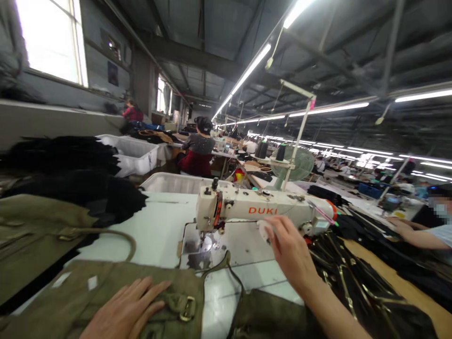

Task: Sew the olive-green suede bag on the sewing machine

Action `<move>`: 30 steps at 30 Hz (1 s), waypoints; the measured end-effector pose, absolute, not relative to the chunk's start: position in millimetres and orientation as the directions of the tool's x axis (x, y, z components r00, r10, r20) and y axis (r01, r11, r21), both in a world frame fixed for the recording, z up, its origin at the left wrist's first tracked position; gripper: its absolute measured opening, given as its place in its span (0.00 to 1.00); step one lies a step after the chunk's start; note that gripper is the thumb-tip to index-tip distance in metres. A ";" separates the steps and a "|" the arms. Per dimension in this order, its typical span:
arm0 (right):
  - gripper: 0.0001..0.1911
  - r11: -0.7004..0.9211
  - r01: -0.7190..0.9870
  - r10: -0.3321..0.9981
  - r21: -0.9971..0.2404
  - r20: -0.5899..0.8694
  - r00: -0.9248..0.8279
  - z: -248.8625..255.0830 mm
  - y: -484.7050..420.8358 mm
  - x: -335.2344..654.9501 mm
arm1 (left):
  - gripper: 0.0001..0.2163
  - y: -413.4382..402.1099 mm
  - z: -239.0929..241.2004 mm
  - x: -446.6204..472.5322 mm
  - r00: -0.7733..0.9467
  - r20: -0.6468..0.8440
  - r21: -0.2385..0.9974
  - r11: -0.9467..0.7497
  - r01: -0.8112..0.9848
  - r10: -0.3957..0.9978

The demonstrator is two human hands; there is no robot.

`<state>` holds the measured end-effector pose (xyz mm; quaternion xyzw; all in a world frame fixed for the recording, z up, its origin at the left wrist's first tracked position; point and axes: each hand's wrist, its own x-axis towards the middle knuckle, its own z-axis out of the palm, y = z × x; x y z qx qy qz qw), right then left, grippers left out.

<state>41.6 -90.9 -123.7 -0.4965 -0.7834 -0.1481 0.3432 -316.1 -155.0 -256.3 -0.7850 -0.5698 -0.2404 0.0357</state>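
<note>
My left hand (129,306) lies open and flat on an olive-green canvas bag piece (180,282), beside its strap and brass-coloured buckle (187,308). Two small white tags (92,282) sit on the fabric. Over the bed of a white sewing machine (240,202), my right hand (287,247) curls its fingers at the edge of a small white disc (263,231); what the disc is, I cannot make out. The needle area (203,240) is left of that hand, with no fabric under it. A thin olive strap (219,263) runs from the bag toward another olive piece (268,310).
More olive fabric (31,230) and black cut pieces (70,174) are piled at left. White plastic bins (137,153) stand behind the table. Black pieces with metallic zips (353,282) lie at right, near a co-worker's arm (413,235). A thread stand (300,136) rises behind the machine.
</note>
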 end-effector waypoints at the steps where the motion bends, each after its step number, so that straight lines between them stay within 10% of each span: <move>1: 0.16 0.462 0.881 0.720 -0.105 0.624 -0.304 -145.6 -106.8 35.9 | 0.15 -159.5 -250.1 -316.0 0.259 0.330 0.206 -0.337 0.919 0.908; 8: 0.20 0.395 0.899 0.817 -0.189 0.520 -0.250 -269.6 -153.1 13.9 | 0.19 -163.4 -209.8 -317.6 0.180 0.088 0.387 -0.201 0.900 0.980; 15: 0.23 0.325 0.925 0.790 -0.196 0.595 -0.151 -213.8 -129.5 3.9 | 0.18 -146.6 -199.8 -305.1 0.124 0.068 0.390 -0.141 0.910 0.990; 20: 0.17 0.153 0.986 0.920 -0.073 0.374 -0.115 -194.9 -86.3 1.9 | 0.16 -124.0 -203.1 -301.7 0.179 0.103 0.317 -0.203 0.926 0.978; 25: 0.05 0.230 0.972 0.911 -0.048 0.363 -0.197 -220.1 -65.9 -7.0 | 0.13 -115.1 -207.2 -297.6 0.268 0.173 0.313 -0.311 0.897 0.948; 30: 0.19 0.485 0.865 0.830 -0.131 0.380 -0.408 -215.9 -63.1 -23.7 | 0.15 -116.0 -220.0 -279.1 0.326 0.248 0.373 -0.401 0.837 0.912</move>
